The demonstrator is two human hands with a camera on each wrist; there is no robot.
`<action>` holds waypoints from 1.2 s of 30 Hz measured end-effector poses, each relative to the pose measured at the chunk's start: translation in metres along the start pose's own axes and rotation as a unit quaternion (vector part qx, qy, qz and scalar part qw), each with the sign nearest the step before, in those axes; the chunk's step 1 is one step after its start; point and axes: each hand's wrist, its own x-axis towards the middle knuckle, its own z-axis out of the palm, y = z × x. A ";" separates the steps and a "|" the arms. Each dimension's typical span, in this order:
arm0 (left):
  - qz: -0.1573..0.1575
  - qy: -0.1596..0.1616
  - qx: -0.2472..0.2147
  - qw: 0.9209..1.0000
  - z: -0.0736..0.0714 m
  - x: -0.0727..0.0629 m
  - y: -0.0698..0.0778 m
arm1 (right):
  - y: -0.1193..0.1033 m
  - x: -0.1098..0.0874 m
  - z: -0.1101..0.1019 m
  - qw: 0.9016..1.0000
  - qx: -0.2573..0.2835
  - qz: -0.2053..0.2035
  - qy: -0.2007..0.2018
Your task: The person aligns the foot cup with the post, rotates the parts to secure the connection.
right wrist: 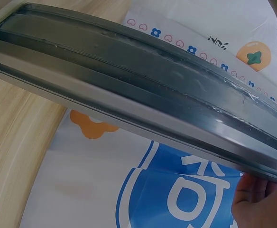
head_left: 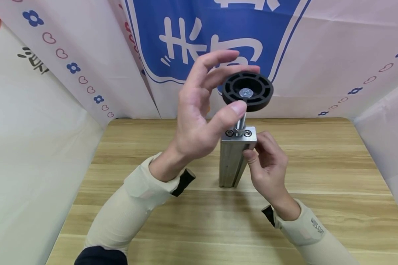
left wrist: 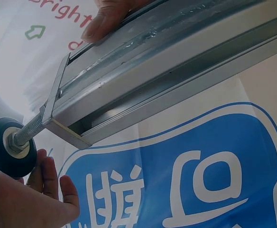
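Observation:
An aluminium profile (head_left: 231, 162) stands upright on the wooden table, with an end plate (head_left: 238, 134) held by screws on top. From this plate rises a threaded rod (head_left: 240, 121) carrying a black levelling foot (head_left: 264, 96), its round base facing up. My left hand (head_left: 197, 110) holds the foot by its rim, thumb on the near side and fingers curved behind. Lower down, my right hand (head_left: 270, 167) grips the profile's right side near its top. In the left wrist view, a nut (left wrist: 16, 142) sits between the rod and the foot.
The wooden table (head_left: 318, 176) extends around the profile. Behind it hangs a white cloth with a blue printed panel (head_left: 185, 22), and pale sheets (head_left: 30, 147) close in the sides. A black wrist mount (head_left: 184, 182) juts from the left sleeve.

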 end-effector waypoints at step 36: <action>0.000 0.026 0.042 0.999 -0.002 -0.001 0.001 | 0.000 -0.001 -0.001 1.000 -0.012 0.004 -0.003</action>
